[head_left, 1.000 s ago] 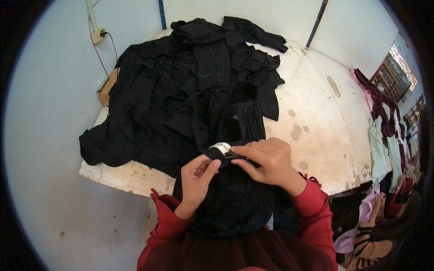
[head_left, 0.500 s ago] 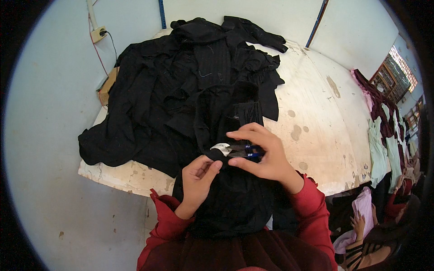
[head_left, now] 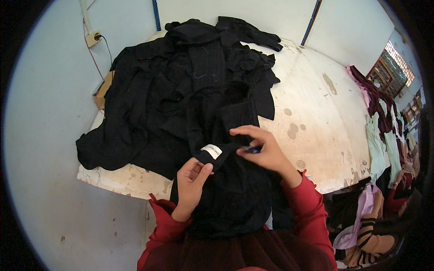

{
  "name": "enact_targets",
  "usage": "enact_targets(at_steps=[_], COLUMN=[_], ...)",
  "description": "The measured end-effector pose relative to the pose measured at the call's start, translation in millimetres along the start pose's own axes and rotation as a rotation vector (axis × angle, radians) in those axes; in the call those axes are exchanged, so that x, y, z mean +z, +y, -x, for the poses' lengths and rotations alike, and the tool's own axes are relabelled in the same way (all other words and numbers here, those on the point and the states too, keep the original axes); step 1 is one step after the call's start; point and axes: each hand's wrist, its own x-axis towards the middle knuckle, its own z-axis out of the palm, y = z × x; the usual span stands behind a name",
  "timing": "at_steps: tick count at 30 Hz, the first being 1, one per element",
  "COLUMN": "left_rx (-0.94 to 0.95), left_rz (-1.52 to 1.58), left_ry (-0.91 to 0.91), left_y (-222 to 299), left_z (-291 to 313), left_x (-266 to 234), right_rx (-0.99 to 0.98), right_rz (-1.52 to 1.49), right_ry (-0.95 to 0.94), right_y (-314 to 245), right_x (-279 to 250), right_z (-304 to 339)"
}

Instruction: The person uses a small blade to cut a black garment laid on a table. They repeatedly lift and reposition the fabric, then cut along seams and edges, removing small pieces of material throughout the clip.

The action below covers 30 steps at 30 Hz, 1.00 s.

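Note:
A black garment (head_left: 235,198) drapes over the table's near edge and down toward my lap. My left hand (head_left: 191,183) pinches its edge between thumb and fingers, just below a small white label (head_left: 211,151). To the right of the label, my right hand (head_left: 267,153) holds blue-handled thread snips (head_left: 253,149), with thumb and index finger spread apart. The snips are partly hidden by the fingers, and their blades are hard to make out against the black cloth.
A pile of black garments (head_left: 149,99) covers the left and middle of the pale, stained table (head_left: 312,122). A wall socket (head_left: 93,39) with a cord is at the left. Pink, maroon and mint clothes (head_left: 376,144) hang at the right, near another person (head_left: 377,235).
The snips have moved right, away from the label, and are now tucked further into my right hand. The label now lies flatter and shows its face. My left hand keeps its pinch.

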Motion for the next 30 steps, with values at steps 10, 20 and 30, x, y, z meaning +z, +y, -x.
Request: enact_targets(at_steps=[10,20,30], left_rx=[-0.11,-0.131,0.044], left_rz=[0.254,0.386,-0.041], left_ry=[0.046,0.065,0.063], left_y=[6,6,-2], left_z=[0,-1,11], left_x=[-1,-5,-6], right_rx=[-0.43,-0.443,0.07], right_rz=[0.278,0.166,-0.574], right_ry=[0.131,0.18,0.359], right_y=[14,-2,-1], right_x=[23,7,-1], right_z=[2,0,-8])
